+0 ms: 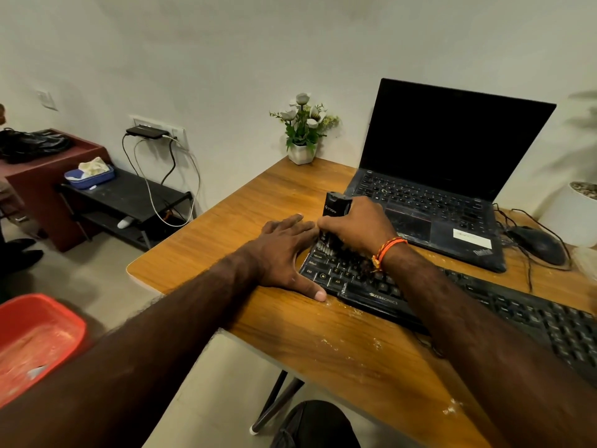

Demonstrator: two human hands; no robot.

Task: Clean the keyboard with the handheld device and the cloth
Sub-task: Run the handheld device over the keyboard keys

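Note:
A black keyboard lies across the wooden desk, dusted with pale crumbs. My right hand grips a black handheld device upright, its lower end pressed on the keys at the keyboard's upper left corner. My left hand rests flat and spread against the keyboard's left edge, thumb on the desk at its front corner. No cloth is visible on the desk.
An open black laptop stands behind the keyboard, a black mouse with cables to its right. A small flower pot sits at the desk's far corner. A red bin stands on the floor at left.

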